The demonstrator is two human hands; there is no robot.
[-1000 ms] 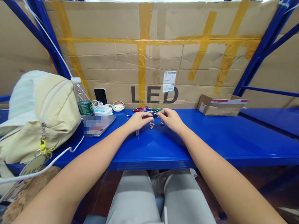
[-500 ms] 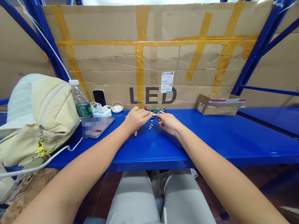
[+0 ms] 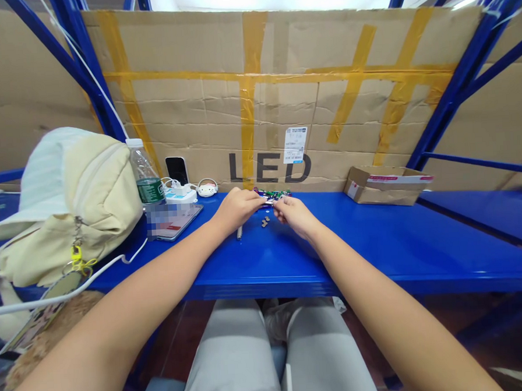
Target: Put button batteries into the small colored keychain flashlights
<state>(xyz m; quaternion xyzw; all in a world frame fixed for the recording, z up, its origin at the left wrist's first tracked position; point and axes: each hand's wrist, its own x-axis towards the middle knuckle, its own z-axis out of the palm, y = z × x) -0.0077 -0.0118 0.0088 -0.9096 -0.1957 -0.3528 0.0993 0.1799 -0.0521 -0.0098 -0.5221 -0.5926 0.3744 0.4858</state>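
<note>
Both hands meet over the far middle of the blue table. My left hand (image 3: 239,209) is closed, its fingertips pinching one side of a small shiny thing (image 3: 269,203). From the other side my right hand (image 3: 293,212) pinches it too; its kind is too small to make out. Just behind the fingers lies a heap of shiny wrappers (image 3: 275,193) in green, purple and red. Several small brown pieces (image 3: 265,222) rest on the table between my hands. A thin grey stick-like thing (image 3: 239,232) lies under my left wrist, partly hidden.
At the left stand a cream backpack (image 3: 98,186), a water bottle (image 3: 148,178), a white power strip (image 3: 182,194) and a phone (image 3: 181,223). A small white round case (image 3: 207,189) sits behind. An open cardboard box (image 3: 387,190) stands at the right, before a taped cardboard wall (image 3: 187,117).
The view has shifted slightly. My right hand's fingers have moved a little closer to my left fingertips, still at the small shiny thing.
</note>
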